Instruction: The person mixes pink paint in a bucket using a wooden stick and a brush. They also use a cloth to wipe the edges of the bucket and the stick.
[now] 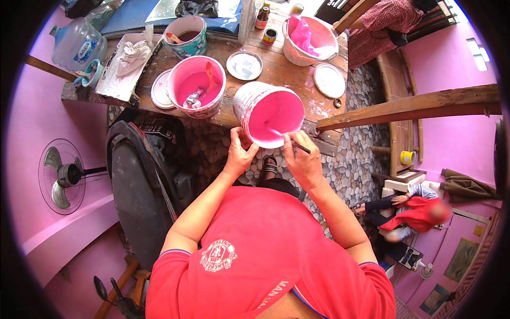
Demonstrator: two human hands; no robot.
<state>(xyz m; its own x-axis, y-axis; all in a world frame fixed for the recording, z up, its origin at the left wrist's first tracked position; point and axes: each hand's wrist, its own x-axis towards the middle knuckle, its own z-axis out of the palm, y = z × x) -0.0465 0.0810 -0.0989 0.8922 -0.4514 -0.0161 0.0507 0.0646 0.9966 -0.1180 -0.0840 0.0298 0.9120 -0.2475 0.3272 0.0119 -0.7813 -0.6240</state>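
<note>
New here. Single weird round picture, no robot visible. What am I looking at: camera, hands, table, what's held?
No machine here: a person works bare-handed. One picture, from a wide fisheye camera on their head looking down, so edges bend; the red shirt is the wearer's.

Their left hand grips the rim of a tilted bucket, pink inside. Their right hand holds a thin dark-ended tool at its rim.

The wooden table carries another pink-filled bucket, a green-patterned bucket, round white lids and a white tray with a rag.
</note>
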